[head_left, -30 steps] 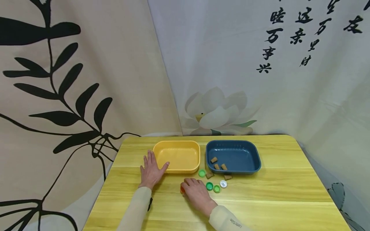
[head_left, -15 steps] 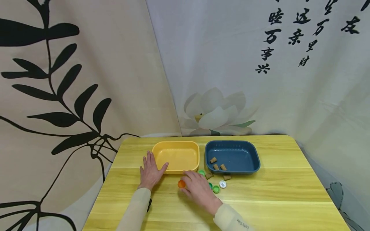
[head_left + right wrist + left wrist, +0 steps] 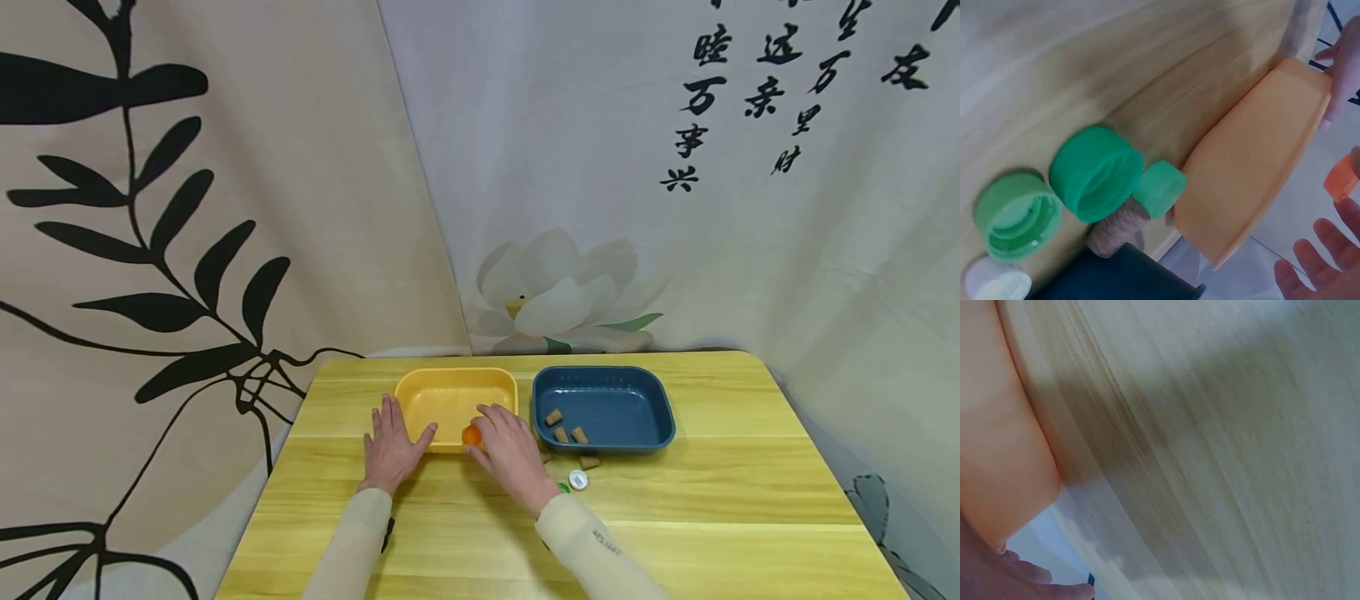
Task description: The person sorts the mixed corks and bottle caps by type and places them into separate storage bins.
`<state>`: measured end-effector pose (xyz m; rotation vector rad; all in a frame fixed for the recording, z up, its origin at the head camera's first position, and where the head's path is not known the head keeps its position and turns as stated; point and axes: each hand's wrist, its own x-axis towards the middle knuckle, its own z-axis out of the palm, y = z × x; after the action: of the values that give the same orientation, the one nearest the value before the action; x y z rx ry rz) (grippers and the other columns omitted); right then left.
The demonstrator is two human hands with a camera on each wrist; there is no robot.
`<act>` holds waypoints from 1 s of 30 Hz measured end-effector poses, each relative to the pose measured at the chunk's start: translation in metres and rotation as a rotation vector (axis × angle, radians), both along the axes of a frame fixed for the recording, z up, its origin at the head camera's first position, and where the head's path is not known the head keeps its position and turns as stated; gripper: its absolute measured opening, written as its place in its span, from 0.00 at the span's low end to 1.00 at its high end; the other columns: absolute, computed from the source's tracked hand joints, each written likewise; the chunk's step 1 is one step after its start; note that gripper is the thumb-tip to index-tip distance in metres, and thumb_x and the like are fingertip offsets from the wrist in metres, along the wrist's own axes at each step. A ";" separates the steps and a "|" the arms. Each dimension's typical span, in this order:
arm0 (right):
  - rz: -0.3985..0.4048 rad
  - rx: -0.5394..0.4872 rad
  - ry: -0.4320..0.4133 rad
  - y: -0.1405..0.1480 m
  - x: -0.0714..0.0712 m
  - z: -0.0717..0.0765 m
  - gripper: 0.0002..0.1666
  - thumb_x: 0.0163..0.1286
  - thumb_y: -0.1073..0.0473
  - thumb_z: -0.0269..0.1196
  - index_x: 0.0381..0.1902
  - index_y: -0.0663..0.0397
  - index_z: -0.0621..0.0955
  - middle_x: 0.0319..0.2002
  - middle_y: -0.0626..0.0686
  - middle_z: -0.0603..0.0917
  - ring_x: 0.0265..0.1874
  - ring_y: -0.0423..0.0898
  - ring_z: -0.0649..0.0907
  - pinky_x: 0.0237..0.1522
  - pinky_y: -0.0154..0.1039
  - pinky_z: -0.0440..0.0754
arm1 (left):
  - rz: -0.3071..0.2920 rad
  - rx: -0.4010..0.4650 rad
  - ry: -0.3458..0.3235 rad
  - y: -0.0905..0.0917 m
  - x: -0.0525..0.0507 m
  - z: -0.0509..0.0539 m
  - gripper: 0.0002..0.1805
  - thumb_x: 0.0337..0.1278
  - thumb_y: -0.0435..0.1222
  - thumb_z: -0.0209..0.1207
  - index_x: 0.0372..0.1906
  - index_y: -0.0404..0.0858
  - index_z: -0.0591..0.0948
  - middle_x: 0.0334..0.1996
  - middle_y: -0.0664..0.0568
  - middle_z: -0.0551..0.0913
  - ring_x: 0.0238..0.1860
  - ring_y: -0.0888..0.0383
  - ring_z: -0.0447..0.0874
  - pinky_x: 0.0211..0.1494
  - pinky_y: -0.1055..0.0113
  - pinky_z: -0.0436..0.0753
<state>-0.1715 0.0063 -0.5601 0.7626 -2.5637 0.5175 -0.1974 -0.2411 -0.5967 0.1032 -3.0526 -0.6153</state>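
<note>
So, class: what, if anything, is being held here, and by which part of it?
The orange cap, pinched by its sides in the right hand. The left hand only touches the yellow tray.

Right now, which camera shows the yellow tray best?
The head view: it looks into the yellow tray, though the left hand and right hand cover bits. The wrist views show its outside: left wrist only a cut-off part, right wrist more.
</note>
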 end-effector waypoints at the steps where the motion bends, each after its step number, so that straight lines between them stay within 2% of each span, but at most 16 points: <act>1: -0.006 0.013 -0.005 -0.001 -0.003 0.000 0.23 0.68 0.44 0.72 0.53 0.50 0.82 0.63 0.55 0.82 0.63 0.56 0.80 0.58 0.55 0.82 | 0.001 -0.003 -0.001 0.000 0.000 0.000 0.64 0.66 0.74 0.45 0.82 0.27 0.42 0.83 0.37 0.38 0.81 0.30 0.40 0.71 0.23 0.54; 10: -0.037 0.140 -0.003 -0.008 -0.031 0.006 0.22 0.68 0.43 0.72 0.50 0.51 0.84 0.60 0.56 0.84 0.61 0.55 0.81 0.56 0.55 0.83 | 0.005 -0.010 -0.006 -0.002 0.001 -0.002 0.63 0.66 0.74 0.44 0.82 0.28 0.42 0.84 0.37 0.38 0.81 0.31 0.41 0.71 0.24 0.54; 16: -0.081 0.159 -0.066 -0.005 -0.041 -0.001 0.21 0.66 0.43 0.74 0.47 0.51 0.86 0.56 0.54 0.85 0.60 0.56 0.81 0.56 0.58 0.82 | 0.008 0.006 -0.014 0.000 0.000 -0.001 0.63 0.66 0.74 0.45 0.83 0.29 0.42 0.84 0.38 0.36 0.81 0.33 0.38 0.72 0.25 0.53; 22: -0.121 0.158 -0.157 0.006 -0.045 -0.007 0.23 0.67 0.42 0.73 0.47 0.53 0.86 0.57 0.57 0.84 0.65 0.61 0.77 0.59 0.66 0.77 | 0.000 0.008 -0.033 0.004 -0.002 0.000 0.62 0.67 0.73 0.45 0.83 0.29 0.40 0.84 0.39 0.36 0.81 0.32 0.40 0.73 0.25 0.52; 30: -0.117 0.098 -0.267 0.018 -0.039 -0.001 0.30 0.72 0.38 0.66 0.61 0.52 0.83 0.68 0.58 0.78 0.73 0.63 0.69 0.68 0.68 0.67 | 0.005 -0.004 0.015 -0.002 -0.001 -0.003 0.63 0.66 0.73 0.46 0.82 0.28 0.44 0.83 0.37 0.40 0.80 0.30 0.42 0.70 0.23 0.55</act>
<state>-0.2108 0.0244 -0.5612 0.6057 -2.8786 0.4873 -0.1982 -0.2428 -0.5996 0.1061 -3.0384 -0.6065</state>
